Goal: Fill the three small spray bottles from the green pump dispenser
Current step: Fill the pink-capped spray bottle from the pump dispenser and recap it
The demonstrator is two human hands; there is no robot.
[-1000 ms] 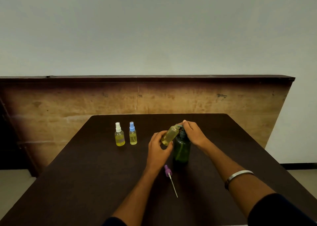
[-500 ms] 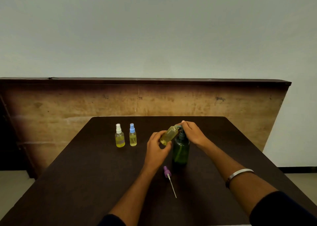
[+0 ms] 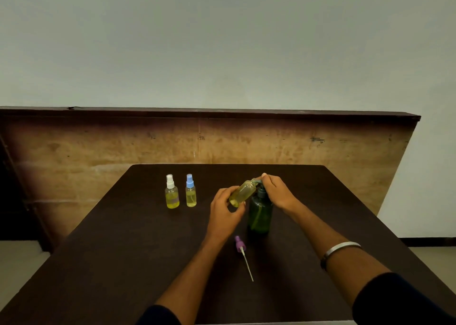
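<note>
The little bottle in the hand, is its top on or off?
Off. The small bottle has a bare neck at the pump's spout; its purple sprayer top lies on the table.

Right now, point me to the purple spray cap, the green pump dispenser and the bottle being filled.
purple spray cap [image 3: 238, 243]: head view, on its purple head.
green pump dispenser [image 3: 260, 213]: head view, mid body.
open spray bottle [image 3: 243, 192]: head view, on its tilted body.

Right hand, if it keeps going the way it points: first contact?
It points left: right hand, on the green pump dispenser, would likely first meet the tilted spray bottle in the left hand; depth unclear.
</note>
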